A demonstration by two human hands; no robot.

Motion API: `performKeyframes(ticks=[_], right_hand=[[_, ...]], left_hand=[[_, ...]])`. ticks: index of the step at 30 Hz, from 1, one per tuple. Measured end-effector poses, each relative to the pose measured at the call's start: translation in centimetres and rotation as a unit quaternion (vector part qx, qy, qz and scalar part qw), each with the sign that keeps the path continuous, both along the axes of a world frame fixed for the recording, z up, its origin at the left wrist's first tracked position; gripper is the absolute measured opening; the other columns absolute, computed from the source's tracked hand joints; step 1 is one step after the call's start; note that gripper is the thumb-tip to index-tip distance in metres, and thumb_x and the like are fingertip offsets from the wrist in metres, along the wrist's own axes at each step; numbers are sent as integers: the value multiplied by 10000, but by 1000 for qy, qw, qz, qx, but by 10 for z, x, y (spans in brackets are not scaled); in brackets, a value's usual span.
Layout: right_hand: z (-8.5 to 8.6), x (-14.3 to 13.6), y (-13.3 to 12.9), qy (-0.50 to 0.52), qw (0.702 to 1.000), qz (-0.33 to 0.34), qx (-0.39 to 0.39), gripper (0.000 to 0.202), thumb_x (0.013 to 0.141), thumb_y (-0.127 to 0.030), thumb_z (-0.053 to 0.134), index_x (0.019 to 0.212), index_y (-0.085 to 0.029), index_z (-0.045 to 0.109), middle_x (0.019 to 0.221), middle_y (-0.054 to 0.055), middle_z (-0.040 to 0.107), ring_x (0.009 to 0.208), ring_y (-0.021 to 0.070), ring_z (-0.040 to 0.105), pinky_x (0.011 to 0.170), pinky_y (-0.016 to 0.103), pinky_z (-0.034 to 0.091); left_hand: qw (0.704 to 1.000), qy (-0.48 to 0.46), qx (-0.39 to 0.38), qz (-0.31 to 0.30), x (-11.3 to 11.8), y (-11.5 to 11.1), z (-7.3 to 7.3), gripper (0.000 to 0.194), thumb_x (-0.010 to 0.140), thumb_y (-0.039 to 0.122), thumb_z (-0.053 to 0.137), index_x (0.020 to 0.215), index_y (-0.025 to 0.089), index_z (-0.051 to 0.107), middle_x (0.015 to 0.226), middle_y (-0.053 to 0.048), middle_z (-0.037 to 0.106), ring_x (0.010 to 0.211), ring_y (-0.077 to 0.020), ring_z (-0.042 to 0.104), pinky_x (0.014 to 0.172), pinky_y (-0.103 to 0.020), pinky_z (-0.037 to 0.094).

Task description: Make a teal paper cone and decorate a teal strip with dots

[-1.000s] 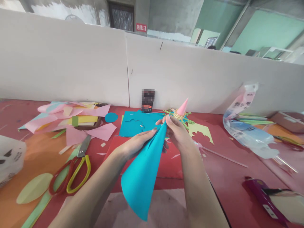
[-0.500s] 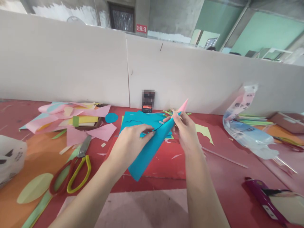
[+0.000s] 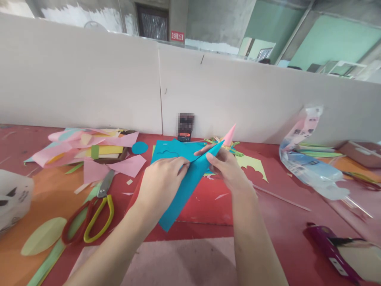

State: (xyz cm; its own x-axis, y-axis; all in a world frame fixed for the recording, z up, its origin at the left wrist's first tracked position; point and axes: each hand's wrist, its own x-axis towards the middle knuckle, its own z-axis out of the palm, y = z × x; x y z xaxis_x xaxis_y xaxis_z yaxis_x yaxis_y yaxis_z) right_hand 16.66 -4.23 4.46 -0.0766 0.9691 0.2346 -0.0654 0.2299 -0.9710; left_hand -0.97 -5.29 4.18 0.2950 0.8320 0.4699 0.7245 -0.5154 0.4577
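Note:
A blue sheet, rolled into a cone with its point up and to the right, is between my two hands above the table. My left hand pinches its edge at the middle left. Nearer the tip, my right hand grips the cone with thumb and fingers. Behind my right hand stands a pink cone with colourful strips round its base. More blue sheets, one with a scalloped cut, lie behind my left hand.
Scissors with red and yellow handles lie at the left, near pink scraps and a blue disc. On the right are a plastic bag and a purple object. A white partition stands behind the table.
My right hand has slid down from the cone's tip, baring the blue point and more of the pink cone. The blue cone's tip and lower end have shifted slightly left.

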Motion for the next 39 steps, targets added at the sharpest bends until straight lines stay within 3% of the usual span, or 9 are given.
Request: performKeyframes(ticks=[11,14,18,22,30,39], right_hand=[[-7,3,6,4,1000,-21,-15,264,668,-429,666,710,-187,568,656,15,601,499,95,429,394,222,277],[-7,5,6,3,1000,-10,-9,246,694,-417,651,736,-192,561,681,19,601,522,101,442,399,219,290],[-7,7,6,6,1000,-10,11,230,709,-405,641,754,-200,545,744,23,615,534,102,444,413,223,310],[-7,6,3,23,999,1,49,214,723,-404,630,731,-209,542,785,17,622,511,89,416,437,231,318],[-4,5,-3,50,995,23,84,217,721,-438,625,745,-240,539,802,13,599,546,113,437,479,259,337],[-6,4,-3,53,992,-5,115,263,674,-494,648,718,-265,528,778,0,585,517,117,400,463,265,309]], left_hand=[[995,63,68,-27,0,-5,0,201,828,303,456,822,274,655,784,-11,679,722,-198,582,651,-296,405],[996,66,51,-32,0,-8,4,228,844,298,427,828,272,653,772,-9,681,711,-193,590,630,-291,411],[1000,14,2,-19,4,-13,11,265,857,370,397,917,270,635,859,-8,689,734,-198,606,603,-291,421],[999,-26,-6,-22,9,-16,13,302,821,426,457,1030,263,602,967,-18,677,836,-232,604,683,-337,448],[993,-68,91,-39,9,-19,9,216,815,332,510,946,249,660,990,-19,685,897,-214,616,923,-408,397],[981,-122,147,19,8,-25,7,180,783,313,564,938,290,654,978,2,687,926,-234,615,978,-467,345]])
